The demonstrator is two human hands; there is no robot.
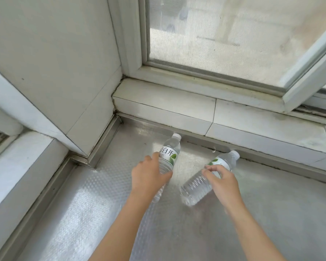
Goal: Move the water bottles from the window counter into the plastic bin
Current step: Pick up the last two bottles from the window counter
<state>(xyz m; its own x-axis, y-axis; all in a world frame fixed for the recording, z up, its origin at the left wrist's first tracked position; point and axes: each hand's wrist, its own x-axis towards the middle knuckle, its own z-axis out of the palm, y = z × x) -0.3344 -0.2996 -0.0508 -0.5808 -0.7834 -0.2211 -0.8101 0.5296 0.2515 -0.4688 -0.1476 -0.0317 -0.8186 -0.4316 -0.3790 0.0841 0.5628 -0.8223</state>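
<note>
Gripping bottles: L hand (149, 176) left bottle (168, 157), R hand (221, 180) right bottle (199, 182), seemingly lifted.

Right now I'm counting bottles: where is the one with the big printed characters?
In the head view it is left of centre, held in the left hand over the metal counter, cap toward the tiled sill, left of the other bottle.

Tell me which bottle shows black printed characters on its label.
The left hand's bottle, nearer the wall corner: black characters face the camera. The right hand's bottle shows only a green leaf and is tilted much further over.
</note>
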